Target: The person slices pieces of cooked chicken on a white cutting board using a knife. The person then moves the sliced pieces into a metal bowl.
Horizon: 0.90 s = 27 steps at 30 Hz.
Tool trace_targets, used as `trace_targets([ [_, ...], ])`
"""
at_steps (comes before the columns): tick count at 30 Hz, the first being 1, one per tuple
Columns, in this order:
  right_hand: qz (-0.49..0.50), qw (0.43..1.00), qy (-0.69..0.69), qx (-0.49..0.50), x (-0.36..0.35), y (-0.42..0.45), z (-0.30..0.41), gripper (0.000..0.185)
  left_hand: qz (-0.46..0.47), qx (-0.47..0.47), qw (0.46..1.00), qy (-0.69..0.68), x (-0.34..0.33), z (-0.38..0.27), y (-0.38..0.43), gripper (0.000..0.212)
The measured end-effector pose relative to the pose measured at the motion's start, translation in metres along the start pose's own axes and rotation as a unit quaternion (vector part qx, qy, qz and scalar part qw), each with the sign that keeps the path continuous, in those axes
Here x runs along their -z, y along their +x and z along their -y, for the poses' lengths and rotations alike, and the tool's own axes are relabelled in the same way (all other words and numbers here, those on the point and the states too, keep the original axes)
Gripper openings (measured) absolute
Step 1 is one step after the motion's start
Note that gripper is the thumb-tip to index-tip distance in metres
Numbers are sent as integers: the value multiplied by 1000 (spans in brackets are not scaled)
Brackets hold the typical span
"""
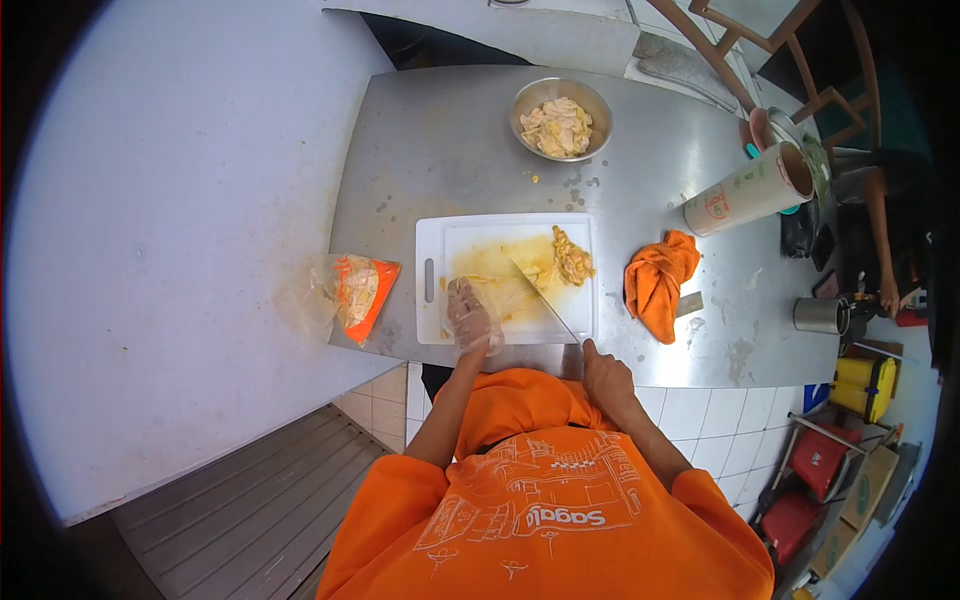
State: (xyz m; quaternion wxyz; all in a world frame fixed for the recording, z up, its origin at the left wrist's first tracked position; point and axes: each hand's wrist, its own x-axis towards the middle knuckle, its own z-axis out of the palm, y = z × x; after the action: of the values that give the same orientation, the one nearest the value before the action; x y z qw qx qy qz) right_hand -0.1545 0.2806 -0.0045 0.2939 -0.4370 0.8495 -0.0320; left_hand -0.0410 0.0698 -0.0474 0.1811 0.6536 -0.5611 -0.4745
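Note:
My right hand (609,379) grips a kitchen knife (553,305) at the board's near right edge. Its blade slants up and left over the white cutting board (430,319). In a clear plastic glove, my left hand (469,311) rests on the board's left part. A pale, thin scrap (491,280) lies by its fingertips; whether the fingers pinch anything is hidden. Yellowish liquid stains the board's middle. To the right of the blade tip sits a small heap of yellow, cut meat or skin (572,259). Beyond the board, a steel bowl (523,133) holds pale raw meat pieces (559,127), apparently chicken.
Left of the board, an orange-and-clear plastic bag (364,296) touches the wall side of the steel table (442,142). An orange cloth (660,285) lies on the right, beside a tall white container (739,191) and a metal cup (821,315). Another person's arm (883,240) shows far right.

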Motion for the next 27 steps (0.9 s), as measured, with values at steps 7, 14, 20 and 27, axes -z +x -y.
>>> trace_targets([
  [7,20,999,-26,-20,2,2,5,21,-55,-191,977,-73,38,-20,-12,36],
  [14,-6,1000,14,8,-13,5,-10,21,-164,-195,937,-241,78,-42,-13,32],
  [20,-73,994,76,-39,-17,5,-17,18,-158,-295,936,-107,108,-30,-14,33],
  [27,-61,994,90,12,-8,-1,-13,22,-127,-196,944,-233,111,-34,-11,35],
])
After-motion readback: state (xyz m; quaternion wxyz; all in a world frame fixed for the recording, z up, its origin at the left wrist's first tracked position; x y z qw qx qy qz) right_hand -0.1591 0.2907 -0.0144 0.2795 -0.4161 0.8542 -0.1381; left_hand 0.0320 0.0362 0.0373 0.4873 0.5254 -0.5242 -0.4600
